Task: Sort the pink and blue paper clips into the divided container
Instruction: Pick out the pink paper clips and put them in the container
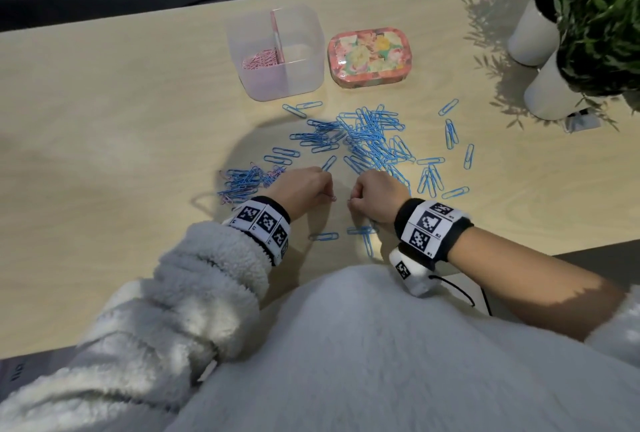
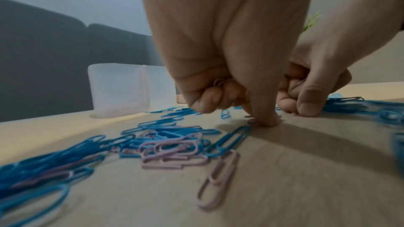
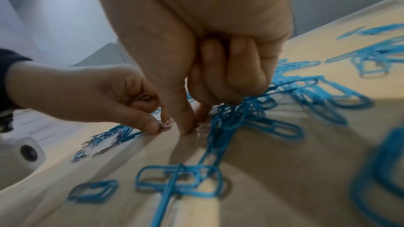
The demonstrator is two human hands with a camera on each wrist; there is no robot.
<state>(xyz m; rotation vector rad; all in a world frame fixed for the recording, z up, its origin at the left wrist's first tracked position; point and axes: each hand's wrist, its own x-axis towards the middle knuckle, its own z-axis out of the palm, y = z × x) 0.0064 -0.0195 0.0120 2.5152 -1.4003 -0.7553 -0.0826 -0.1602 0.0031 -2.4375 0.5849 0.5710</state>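
Note:
The clear divided container [image 1: 304, 64] stands at the back of the table, with pink paper clips [image 1: 259, 60] in its left compartment. A big scatter of blue paper clips [image 1: 363, 133] lies in front of it. A smaller mixed blue and pink heap [image 1: 246, 182] lies left of my hands. My left hand [image 1: 329, 194] holds pink clips [image 2: 219, 82] in its curled fingers and pinches another pink clip [image 3: 165, 124] at the table. My right hand [image 1: 353, 201], fingers curled, pinches a pale pink clip [image 3: 203, 127] on the table beside it.
A floral tin [image 1: 370, 57] sits right of the container. Two white plant pots [image 1: 533, 33] [image 1: 550, 88] stand at the far right. Loose pink clips [image 2: 218, 179] and blue clips [image 1: 360, 230] lie near the table's front edge, close to my body.

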